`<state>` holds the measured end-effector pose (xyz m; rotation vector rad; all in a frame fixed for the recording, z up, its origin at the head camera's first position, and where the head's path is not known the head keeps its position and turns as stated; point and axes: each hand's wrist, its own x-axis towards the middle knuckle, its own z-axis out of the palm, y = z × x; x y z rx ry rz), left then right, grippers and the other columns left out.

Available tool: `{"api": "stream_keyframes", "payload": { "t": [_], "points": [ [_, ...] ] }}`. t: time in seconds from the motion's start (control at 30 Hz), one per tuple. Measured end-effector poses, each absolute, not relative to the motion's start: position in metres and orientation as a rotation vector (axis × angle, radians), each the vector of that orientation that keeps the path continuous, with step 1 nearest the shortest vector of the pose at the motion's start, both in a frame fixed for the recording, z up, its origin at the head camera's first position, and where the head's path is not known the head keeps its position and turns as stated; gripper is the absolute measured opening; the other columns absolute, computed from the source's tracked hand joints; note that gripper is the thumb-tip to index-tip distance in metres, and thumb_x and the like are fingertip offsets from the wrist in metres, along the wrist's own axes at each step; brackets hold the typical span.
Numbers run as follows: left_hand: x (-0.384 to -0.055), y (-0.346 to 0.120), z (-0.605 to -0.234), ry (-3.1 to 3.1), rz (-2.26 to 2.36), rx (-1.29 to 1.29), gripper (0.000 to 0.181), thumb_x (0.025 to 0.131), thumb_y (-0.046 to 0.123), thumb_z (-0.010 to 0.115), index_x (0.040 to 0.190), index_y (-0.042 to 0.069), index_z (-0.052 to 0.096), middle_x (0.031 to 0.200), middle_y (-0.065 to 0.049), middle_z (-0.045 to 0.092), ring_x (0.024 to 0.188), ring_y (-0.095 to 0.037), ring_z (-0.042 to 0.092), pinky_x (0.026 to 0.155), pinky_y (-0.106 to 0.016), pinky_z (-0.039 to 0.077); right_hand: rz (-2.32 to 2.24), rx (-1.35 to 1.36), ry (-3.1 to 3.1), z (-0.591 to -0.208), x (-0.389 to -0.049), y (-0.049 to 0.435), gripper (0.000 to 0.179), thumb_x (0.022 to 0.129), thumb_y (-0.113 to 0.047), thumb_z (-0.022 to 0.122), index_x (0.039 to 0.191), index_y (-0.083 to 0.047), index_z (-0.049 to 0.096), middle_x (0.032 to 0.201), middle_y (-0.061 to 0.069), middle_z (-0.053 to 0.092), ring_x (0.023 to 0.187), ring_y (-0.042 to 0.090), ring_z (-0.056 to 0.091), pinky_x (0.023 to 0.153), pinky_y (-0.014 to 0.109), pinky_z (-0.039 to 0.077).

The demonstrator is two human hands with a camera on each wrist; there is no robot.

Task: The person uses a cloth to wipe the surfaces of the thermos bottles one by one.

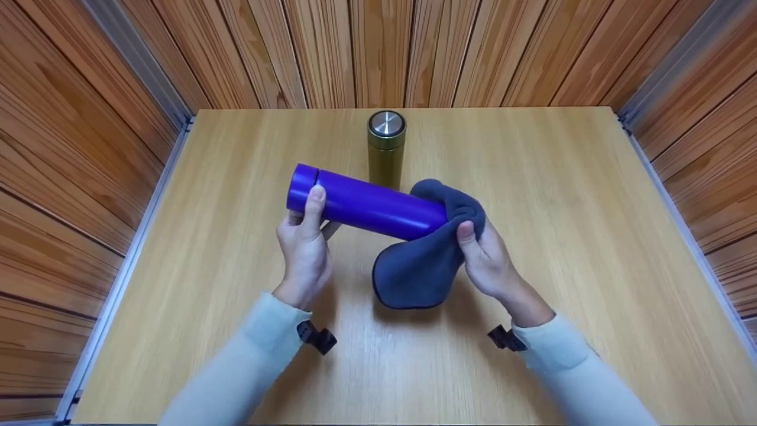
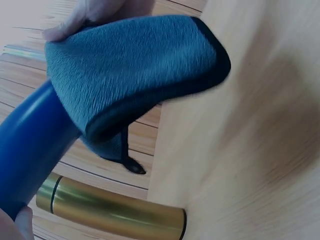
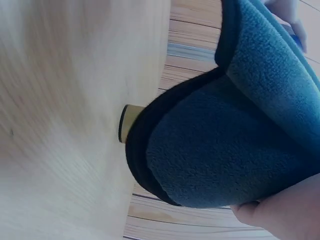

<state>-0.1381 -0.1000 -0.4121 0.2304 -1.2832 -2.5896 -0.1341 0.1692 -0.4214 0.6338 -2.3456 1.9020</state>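
A purple-blue thermos bottle (image 1: 378, 204) is held in the air, tilted, its capped end up to the left. My left hand (image 1: 304, 248) grips it near the cap, thumb across the front. At the other end my right hand (image 1: 491, 260) holds a dark grey-blue cloth (image 1: 417, 272) wrapped against the bottle's base, the thumb pressing on the cloth. One flap of the cloth hangs down below the bottle. In the left wrist view the cloth (image 2: 135, 65) shows a fuzzy surface and a dark edging; it hides the bottle's lower end.
A gold-green thermos bottle (image 1: 385, 151) with a shiny metal lid stands upright on the wooden table (image 1: 236, 148), just behind the held one. Wooden plank walls (image 1: 378, 53) with metal corner frames enclose the table at the back and sides.
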Motion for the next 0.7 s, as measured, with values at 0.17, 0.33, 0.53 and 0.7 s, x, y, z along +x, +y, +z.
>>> {"api": "stream_keyframes", "payload": {
  "t": [0.17, 0.33, 0.53, 0.7],
  "points": [
    [-0.137, -0.094, -0.415, -1.208, -2.634, 0.217, 0.058, 0.092, 0.04, 0.077, 0.133, 0.004, 0.059, 0.126, -0.017, 0.063, 0.112, -0.029, 0.065, 0.098, -0.045, 0.055, 2.086, 0.817, -2.144, -0.427, -0.146, 0.161, 0.066, 0.105, -0.056, 0.039, 0.148, -0.007, 0.044, 0.145, 0.013, 0.055, 0.124, 0.036, 0.054, 0.102, 0.042, 0.049],
    [-0.138, -0.092, -0.417, -1.158, -2.659, 0.128, 0.075, 0.079, 0.048, 0.087, 0.132, 0.002, 0.06, 0.124, -0.016, 0.064, 0.108, -0.028, 0.066, 0.097, -0.045, 0.056, 2.092, 0.732, -2.092, -0.425, -0.151, 0.16, 0.044, 0.11, -0.034, 0.041, 0.134, 0.0, 0.054, 0.133, 0.017, 0.064, 0.111, 0.037, 0.06, 0.09, 0.038, 0.054],
    [-0.139, -0.097, -0.419, -1.191, -2.761, 0.102, 0.086, 0.076, 0.051, 0.088, 0.139, 0.004, 0.053, 0.131, -0.018, 0.06, 0.114, -0.03, 0.066, 0.098, -0.047, 0.055, 2.219, 0.486, -2.096, -0.418, -0.153, 0.161, 0.04, 0.111, -0.035, 0.042, 0.124, -0.002, 0.061, 0.123, 0.017, 0.07, 0.11, 0.036, 0.064, 0.09, 0.037, 0.055],
    [-0.142, -0.099, -0.419, -1.229, -2.822, 0.109, 0.089, 0.074, 0.053, 0.089, 0.139, 0.005, 0.052, 0.13, -0.02, 0.061, 0.109, -0.032, 0.069, 0.093, -0.053, 0.056, 2.232, 0.287, -2.095, -0.418, -0.151, 0.161, 0.056, 0.101, -0.057, 0.052, 0.119, -0.005, 0.062, 0.113, 0.013, 0.069, 0.105, 0.029, 0.061, 0.09, 0.034, 0.05]
  ]
}}
